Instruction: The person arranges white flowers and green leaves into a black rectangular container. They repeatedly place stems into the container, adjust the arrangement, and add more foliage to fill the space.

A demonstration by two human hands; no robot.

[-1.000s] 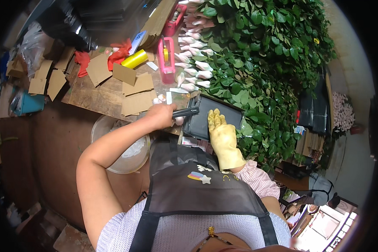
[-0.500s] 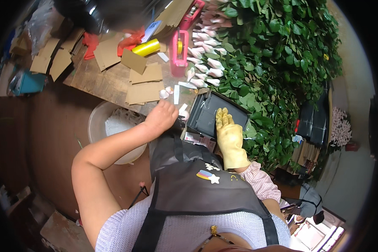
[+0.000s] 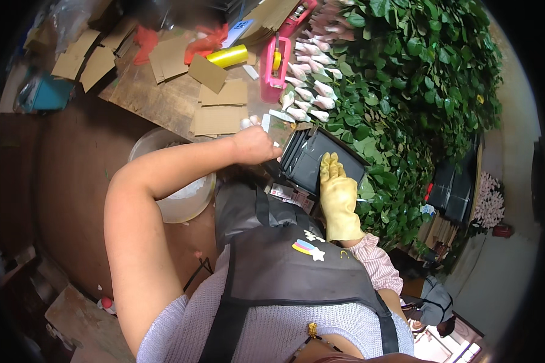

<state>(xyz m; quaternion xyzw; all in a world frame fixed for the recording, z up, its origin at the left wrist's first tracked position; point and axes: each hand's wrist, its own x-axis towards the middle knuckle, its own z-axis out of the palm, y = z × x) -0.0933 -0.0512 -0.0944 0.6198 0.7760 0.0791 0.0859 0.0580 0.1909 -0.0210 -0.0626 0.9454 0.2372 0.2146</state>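
Note:
My left hand [image 3: 255, 146] is bare, its fingers curled in at the left edge of a black tray-like holder [image 3: 312, 175]. Whatever those fingers pinch is hidden. My right hand [image 3: 338, 198], in a yellow rubber glove, lies with fingers stretched out on the holder's dark face. Just beyond my left hand are pale rose buds [image 3: 250, 121] and a white strip [image 3: 266, 123]. Several wrapped pale pink rose heads [image 3: 324, 91] lie in rows behind the holder, their green leaves [image 3: 399, 103] piled to the right.
Cardboard pieces [image 3: 220, 120], a yellow roll [image 3: 228, 56] and a pink tape dispenser [image 3: 275, 69] lie on the wooden table [image 3: 136, 92]. A whitish bucket [image 3: 197, 207] stands below the table edge, under my left forearm. Another person [image 3: 433, 301] is at the lower right.
My left hand has moved right, from beside the rose buds to the holder's left edge. The right hand still rests on the holder. The whole view has shifted slightly.

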